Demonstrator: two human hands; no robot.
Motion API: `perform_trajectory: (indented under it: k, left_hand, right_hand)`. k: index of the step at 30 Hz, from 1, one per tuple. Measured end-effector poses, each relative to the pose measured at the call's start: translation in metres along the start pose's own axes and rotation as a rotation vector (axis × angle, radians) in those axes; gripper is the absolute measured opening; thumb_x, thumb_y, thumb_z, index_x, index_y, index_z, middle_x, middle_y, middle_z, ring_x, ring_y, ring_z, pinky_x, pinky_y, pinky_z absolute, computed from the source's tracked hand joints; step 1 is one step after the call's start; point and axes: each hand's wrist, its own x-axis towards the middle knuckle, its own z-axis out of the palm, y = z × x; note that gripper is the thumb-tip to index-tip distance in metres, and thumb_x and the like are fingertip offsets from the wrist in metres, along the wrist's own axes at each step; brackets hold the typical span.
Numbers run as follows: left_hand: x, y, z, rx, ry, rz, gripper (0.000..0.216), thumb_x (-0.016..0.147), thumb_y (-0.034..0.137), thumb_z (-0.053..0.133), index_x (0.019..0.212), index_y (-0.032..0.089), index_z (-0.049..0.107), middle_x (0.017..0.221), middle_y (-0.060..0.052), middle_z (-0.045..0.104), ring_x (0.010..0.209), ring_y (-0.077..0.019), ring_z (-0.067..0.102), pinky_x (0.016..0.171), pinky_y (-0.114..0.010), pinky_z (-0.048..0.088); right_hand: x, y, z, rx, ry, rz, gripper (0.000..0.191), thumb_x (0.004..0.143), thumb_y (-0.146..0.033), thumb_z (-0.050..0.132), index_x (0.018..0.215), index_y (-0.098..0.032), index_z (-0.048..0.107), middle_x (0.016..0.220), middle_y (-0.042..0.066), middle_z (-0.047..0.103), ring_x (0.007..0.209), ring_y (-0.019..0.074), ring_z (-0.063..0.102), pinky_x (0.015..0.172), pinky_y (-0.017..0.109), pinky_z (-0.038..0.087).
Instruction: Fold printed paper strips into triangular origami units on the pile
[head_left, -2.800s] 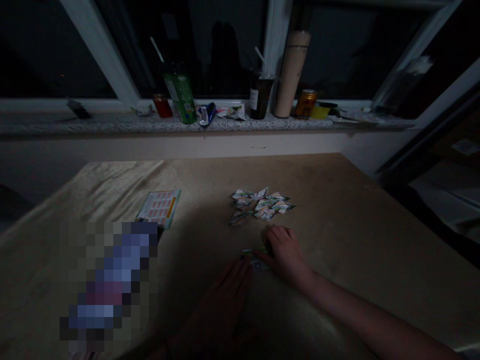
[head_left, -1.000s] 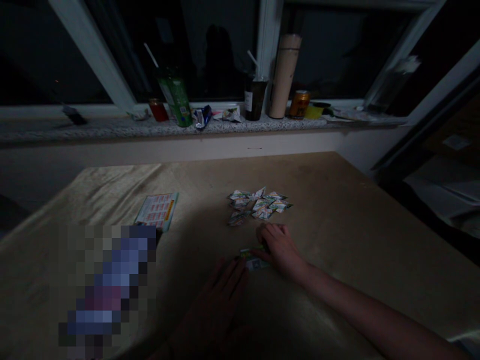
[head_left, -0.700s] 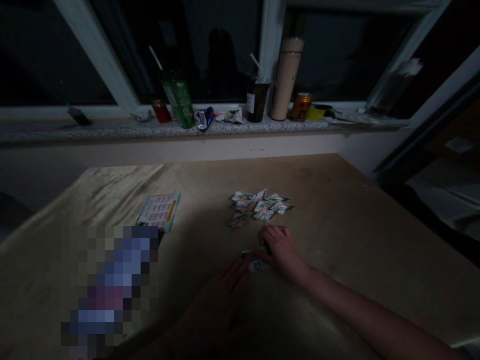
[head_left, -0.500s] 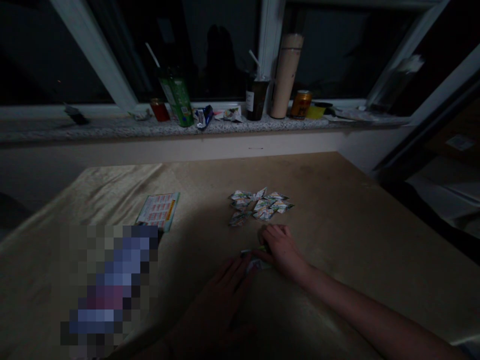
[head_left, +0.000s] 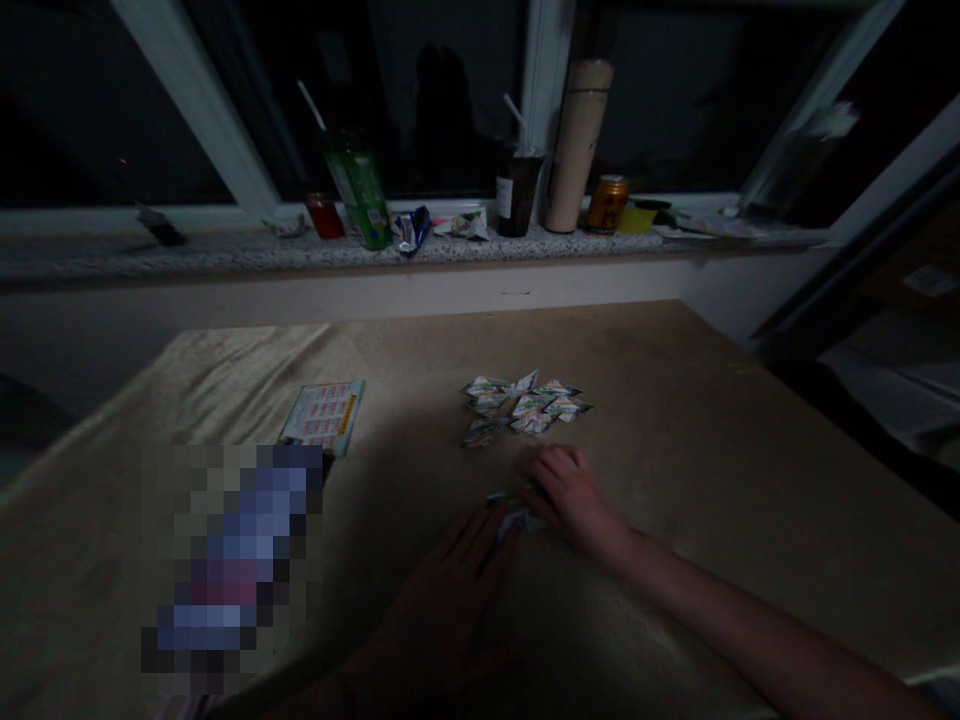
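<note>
A small printed piece of paper (head_left: pixel 512 517) lies on the tan table (head_left: pixel 712 450) right in front of me. My right hand (head_left: pixel 571 496) presses down on its right side with curled fingers. My left hand (head_left: pixel 450 575) lies in shadow with its fingers stretched out, the tips touching the paper's left edge. Just beyond my hands sits a loose heap of several small folded paper pieces (head_left: pixel 523 407) with the same print.
A printed sheet with red and orange blocks (head_left: pixel 325 415) lies to the left, above a blurred-out patch. The stone windowsill (head_left: pixel 187 250) behind the table holds a green bottle (head_left: pixel 358 195), a dark cup with a straw (head_left: pixel 514 188), a tall beige flask (head_left: pixel 576 150), cans and wrappers.
Both hands stay on the small paper. My left fingers have crept a little forward and right onto its edge. The view has shifted slightly.
</note>
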Motion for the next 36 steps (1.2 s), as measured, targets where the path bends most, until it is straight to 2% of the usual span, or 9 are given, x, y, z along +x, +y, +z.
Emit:
perform_trajectory:
  k: [3,5,7,10,18,27,33,36]
  left_hand:
    - [0.0,0.0,0.002,-0.006,0.013,0.015,0.087,0.079,0.058,0.049,0.143,0.015,0.007,0.149,-0.011,0.01,0.135,-0.0295,0.01,0.108,-0.045,0.019]
    - [0.0,0.0,0.004,-0.003,0.019,0.03,0.087,0.079,0.058,0.049,0.143,0.014,0.009,0.149,-0.012,0.01,0.135,-0.0297,0.011,0.108,-0.045,0.019]
    - [0.0,-0.001,0.006,0.0,0.022,0.035,0.087,0.078,0.058,0.05,0.143,0.014,0.011,0.149,-0.012,0.01,0.135,-0.0301,0.011,0.108,-0.045,0.02]
    - [0.0,-0.002,0.007,0.008,0.021,0.012,0.087,0.077,0.058,0.051,0.143,0.015,0.012,0.149,-0.012,0.01,0.134,-0.0319,0.011,0.107,-0.047,0.022]
    - [-0.002,-0.003,0.005,0.016,-0.011,0.015,0.087,0.079,0.06,0.047,0.143,0.015,0.01,0.15,-0.011,0.006,0.135,-0.0304,0.009,0.108,-0.046,0.019]
    - [-0.001,-0.002,0.001,0.015,-0.018,0.015,0.088,0.077,0.056,0.053,0.143,0.02,0.008,0.15,-0.009,0.005,0.135,-0.0304,0.008,0.107,-0.047,0.019]
    - [-0.001,0.0,0.001,0.01,-0.034,-0.008,0.087,0.078,0.061,0.048,0.143,0.02,0.007,0.15,-0.009,0.006,0.135,-0.03,0.008,0.108,-0.047,0.019]
    - [0.0,-0.001,0.002,0.012,-0.027,0.001,0.088,0.077,0.062,0.048,0.143,0.019,0.008,0.15,-0.009,0.005,0.135,-0.0301,0.007,0.108,-0.047,0.018]
  right_hand:
    - [-0.019,-0.008,-0.012,0.012,-0.02,-0.211,0.028,0.087,-0.024,0.05,0.115,-0.022,0.054,0.112,0.005,0.062,0.109,0.0206,0.05,0.098,0.042,0.033]
    - [-0.035,-0.014,-0.019,-0.015,-0.066,-0.257,0.033,0.088,-0.026,0.049,0.121,-0.024,0.051,0.119,0.004,0.059,0.117,0.0219,0.046,0.102,0.046,0.029]
    - [-0.049,-0.019,-0.023,-0.048,-0.121,-0.215,0.044,0.086,-0.031,0.05,0.128,-0.021,0.045,0.132,0.008,0.048,0.124,0.0256,0.038,0.102,0.05,0.03]
    - [-0.059,-0.022,-0.025,-0.067,-0.14,-0.118,0.047,0.083,-0.034,0.054,0.128,-0.023,0.046,0.142,0.01,0.033,0.129,0.0294,0.03,0.102,0.054,0.03]
    - [-0.061,-0.02,-0.02,-0.05,-0.147,-0.052,0.045,0.083,-0.03,0.053,0.128,-0.028,0.045,0.145,0.009,0.026,0.132,0.0292,0.023,0.103,0.058,0.024]
    - [-0.06,-0.022,-0.022,-0.085,-0.099,-0.024,0.04,0.085,-0.029,0.05,0.125,-0.024,0.049,0.141,0.009,0.035,0.13,0.0281,0.03,0.103,0.058,0.026]
    - [-0.064,-0.019,-0.02,-0.127,-0.073,-0.04,0.038,0.085,-0.027,0.048,0.123,-0.023,0.05,0.141,0.005,0.036,0.13,0.0281,0.03,0.103,0.058,0.026]
    - [-0.064,-0.019,-0.019,-0.138,-0.051,-0.036,0.034,0.086,-0.024,0.048,0.119,-0.022,0.054,0.137,0.004,0.042,0.128,0.0279,0.034,0.102,0.057,0.027]
